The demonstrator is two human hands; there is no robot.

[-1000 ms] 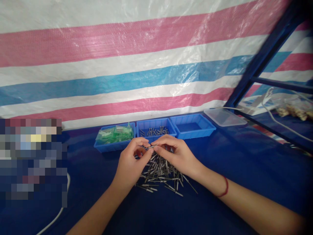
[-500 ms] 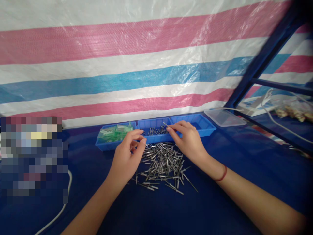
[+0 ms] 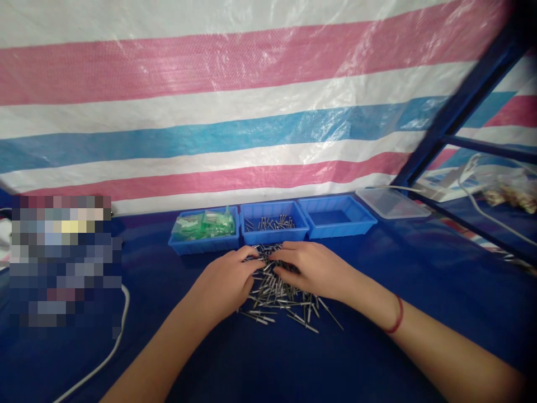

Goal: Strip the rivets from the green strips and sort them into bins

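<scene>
The left hand (image 3: 224, 282) and right hand (image 3: 314, 268) are laid on the pins (image 3: 280, 301) heaped on the desk (image 3: 293, 364), near the trays (image 3: 272, 237); whether either grip is clamped cannot be told.

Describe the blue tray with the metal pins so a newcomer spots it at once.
Below the striped tarp, three blue trays stand in a row on the dark blue table. It is the middle tray, just behind the loose pin pile. The left tray holds green plastic parts and the right tray looks empty; only this one holds metal pins.
</scene>
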